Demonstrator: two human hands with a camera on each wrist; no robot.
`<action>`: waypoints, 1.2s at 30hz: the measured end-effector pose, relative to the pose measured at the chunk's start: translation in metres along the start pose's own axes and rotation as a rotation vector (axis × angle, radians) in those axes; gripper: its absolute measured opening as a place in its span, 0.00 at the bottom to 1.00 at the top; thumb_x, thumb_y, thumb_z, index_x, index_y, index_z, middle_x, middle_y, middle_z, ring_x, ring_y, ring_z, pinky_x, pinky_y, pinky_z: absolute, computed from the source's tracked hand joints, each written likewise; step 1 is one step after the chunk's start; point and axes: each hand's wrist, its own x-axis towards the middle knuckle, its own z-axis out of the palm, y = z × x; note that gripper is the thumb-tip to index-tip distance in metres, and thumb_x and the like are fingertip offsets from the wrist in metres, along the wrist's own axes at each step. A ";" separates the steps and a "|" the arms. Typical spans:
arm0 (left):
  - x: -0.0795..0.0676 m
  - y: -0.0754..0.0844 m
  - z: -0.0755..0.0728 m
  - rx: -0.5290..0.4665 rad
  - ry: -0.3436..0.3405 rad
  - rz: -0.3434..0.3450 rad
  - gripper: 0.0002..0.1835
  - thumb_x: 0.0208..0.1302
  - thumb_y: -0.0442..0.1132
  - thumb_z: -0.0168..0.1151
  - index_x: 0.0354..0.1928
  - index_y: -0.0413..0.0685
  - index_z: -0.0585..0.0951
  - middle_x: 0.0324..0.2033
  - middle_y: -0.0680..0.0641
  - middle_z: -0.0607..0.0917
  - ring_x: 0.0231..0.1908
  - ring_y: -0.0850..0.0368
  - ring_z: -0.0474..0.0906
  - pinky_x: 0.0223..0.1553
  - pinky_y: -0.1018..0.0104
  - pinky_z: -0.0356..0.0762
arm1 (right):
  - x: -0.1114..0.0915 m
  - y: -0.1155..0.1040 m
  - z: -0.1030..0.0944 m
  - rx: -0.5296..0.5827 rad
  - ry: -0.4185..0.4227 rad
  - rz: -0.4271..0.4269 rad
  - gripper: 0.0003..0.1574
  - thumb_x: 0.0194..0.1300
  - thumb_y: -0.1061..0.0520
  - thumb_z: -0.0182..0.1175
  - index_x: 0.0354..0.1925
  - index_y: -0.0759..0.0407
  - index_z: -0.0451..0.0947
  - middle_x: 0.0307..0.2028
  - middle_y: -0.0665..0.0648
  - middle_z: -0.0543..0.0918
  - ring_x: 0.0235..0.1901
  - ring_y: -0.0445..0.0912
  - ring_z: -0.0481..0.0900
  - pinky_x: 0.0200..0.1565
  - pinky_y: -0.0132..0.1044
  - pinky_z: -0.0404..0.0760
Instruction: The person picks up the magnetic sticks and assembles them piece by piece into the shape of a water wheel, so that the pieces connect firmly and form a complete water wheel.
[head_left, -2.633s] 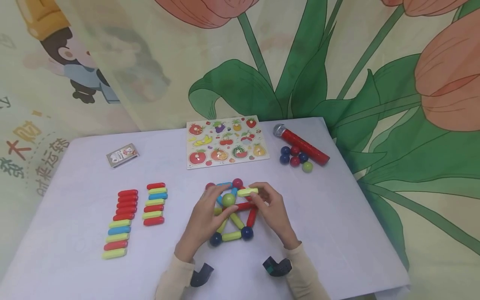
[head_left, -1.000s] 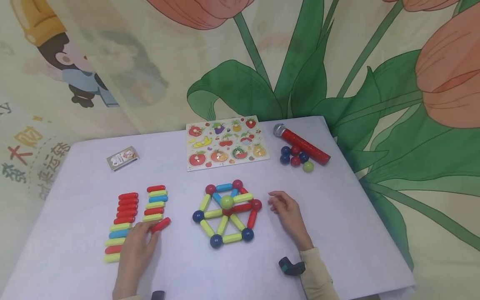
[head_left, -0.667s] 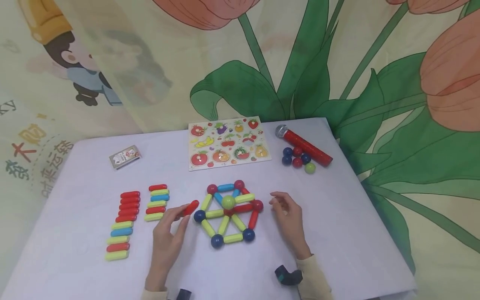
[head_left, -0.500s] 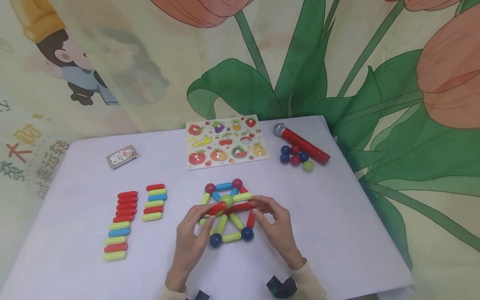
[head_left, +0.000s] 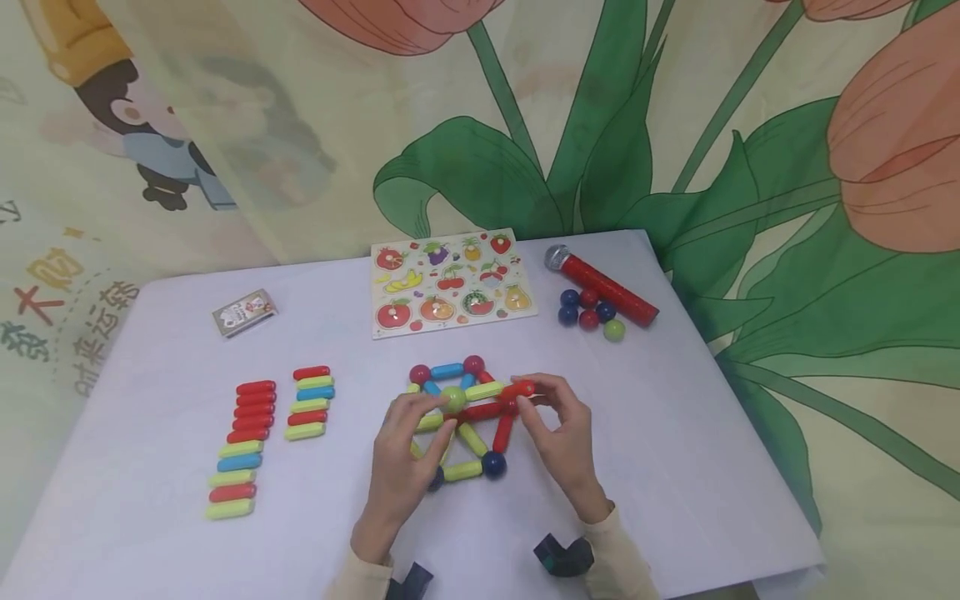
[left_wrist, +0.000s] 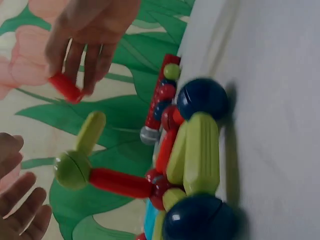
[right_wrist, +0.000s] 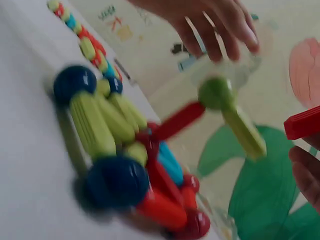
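My right hand [head_left: 558,437] pinches a red magnetic rod [head_left: 517,389] between thumb and fingers, above the right side of a ball-and-rod frame [head_left: 463,472]. In the left wrist view that red rod [left_wrist: 66,87] is apart from the end of a yellow-green rod [left_wrist: 91,131]. The yellow-green rod sticks out from a green ball [right_wrist: 216,93], which tops a red rod [right_wrist: 177,120] rising from the frame's red centre ball. My left hand [head_left: 401,462] is beside the green ball, fingers relaxed and holding nothing; the right wrist view shows a gap between its fingertips and the ball.
Two columns of loose rods [head_left: 240,460] [head_left: 307,406] lie on the left of the table. A small card box [head_left: 244,312], a fruit puzzle board [head_left: 453,283] and a red microphone-shaped tube [head_left: 609,290] are along the back. Several loose balls [head_left: 588,319] sit beside the tube.
The yellow-green rod from my right hand now sits on the green ball. My left hand took a red rod from the shorter column and brought it over; my right hand now has it.
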 end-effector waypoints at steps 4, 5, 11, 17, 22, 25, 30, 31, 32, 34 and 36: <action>0.009 -0.014 0.004 0.036 -0.043 -0.059 0.25 0.52 0.34 0.73 0.54 0.47 0.78 0.50 0.50 0.76 0.54 0.58 0.71 0.57 0.64 0.73 | 0.008 0.029 -0.005 -0.113 -0.010 0.066 0.16 0.62 0.64 0.63 0.49 0.60 0.75 0.41 0.54 0.85 0.42 0.43 0.81 0.43 0.34 0.81; 0.011 -0.016 0.006 0.034 -0.073 -0.074 0.26 0.53 0.36 0.73 0.56 0.47 0.77 0.52 0.51 0.76 0.55 0.58 0.71 0.57 0.61 0.74 | 0.009 0.036 -0.004 -0.137 -0.030 0.083 0.16 0.62 0.62 0.64 0.49 0.58 0.76 0.40 0.52 0.86 0.42 0.42 0.81 0.43 0.36 0.82; 0.018 -0.020 0.021 -0.021 -0.230 -0.168 0.25 0.59 0.41 0.68 0.58 0.46 0.75 0.54 0.49 0.77 0.57 0.54 0.73 0.58 0.55 0.73 | 0.001 0.064 0.006 -0.237 -0.174 0.150 0.15 0.61 0.61 0.64 0.47 0.55 0.77 0.40 0.50 0.85 0.41 0.42 0.81 0.43 0.41 0.82; 0.021 -0.018 0.029 -0.015 -0.253 -0.191 0.19 0.60 0.42 0.67 0.53 0.47 0.78 0.47 0.50 0.80 0.47 0.58 0.75 0.50 0.61 0.79 | -0.005 0.069 0.010 -0.246 -0.201 0.134 0.17 0.60 0.60 0.66 0.48 0.54 0.77 0.41 0.49 0.84 0.42 0.42 0.80 0.44 0.41 0.81; 0.023 -0.021 0.030 -0.034 -0.231 -0.194 0.16 0.60 0.41 0.68 0.48 0.48 0.77 0.39 0.52 0.80 0.39 0.61 0.72 0.38 0.69 0.78 | -0.005 0.071 0.010 -0.235 -0.204 0.160 0.17 0.60 0.59 0.66 0.48 0.53 0.77 0.41 0.49 0.83 0.42 0.41 0.79 0.44 0.40 0.81; 0.022 -0.023 0.030 -0.070 -0.219 -0.207 0.15 0.60 0.39 0.68 0.48 0.47 0.77 0.38 0.53 0.80 0.36 0.62 0.72 0.34 0.72 0.77 | -0.004 0.072 0.009 -0.219 -0.211 0.173 0.17 0.61 0.58 0.66 0.49 0.52 0.77 0.42 0.48 0.83 0.42 0.41 0.79 0.44 0.40 0.81; 0.022 -0.025 0.030 -0.112 -0.214 -0.215 0.14 0.61 0.38 0.67 0.48 0.47 0.77 0.37 0.53 0.80 0.35 0.62 0.72 0.34 0.72 0.76 | -0.002 0.074 0.006 -0.187 -0.212 0.200 0.18 0.63 0.53 0.64 0.51 0.53 0.76 0.46 0.49 0.82 0.44 0.41 0.79 0.45 0.40 0.80; 0.021 -0.026 0.030 -0.114 -0.213 -0.213 0.14 0.61 0.38 0.67 0.48 0.48 0.77 0.38 0.54 0.80 0.35 0.62 0.72 0.34 0.72 0.76 | -0.001 0.074 0.004 -0.182 -0.196 0.211 0.18 0.65 0.53 0.62 0.52 0.53 0.75 0.47 0.50 0.81 0.44 0.42 0.79 0.46 0.41 0.80; 0.021 -0.026 0.030 -0.119 -0.215 -0.211 0.15 0.61 0.38 0.66 0.48 0.47 0.77 0.39 0.54 0.80 0.36 0.62 0.72 0.35 0.72 0.76 | 0.001 0.075 0.001 -0.179 -0.169 0.229 0.18 0.66 0.52 0.60 0.53 0.53 0.74 0.47 0.51 0.81 0.45 0.43 0.79 0.46 0.42 0.80; 0.021 -0.026 0.030 -0.128 -0.221 -0.214 0.15 0.61 0.39 0.66 0.48 0.47 0.77 0.38 0.54 0.79 0.35 0.62 0.72 0.35 0.72 0.76 | 0.008 0.076 -0.008 -0.190 -0.092 0.260 0.18 0.69 0.52 0.56 0.55 0.55 0.73 0.49 0.54 0.80 0.46 0.46 0.78 0.47 0.44 0.80; 0.020 -0.027 0.029 -0.134 -0.227 -0.216 0.15 0.61 0.40 0.66 0.48 0.48 0.77 0.34 0.55 0.78 0.33 0.62 0.71 0.33 0.72 0.75 | 0.017 0.080 -0.019 -0.222 0.004 0.299 0.19 0.71 0.52 0.53 0.57 0.55 0.71 0.50 0.56 0.78 0.47 0.48 0.77 0.48 0.47 0.79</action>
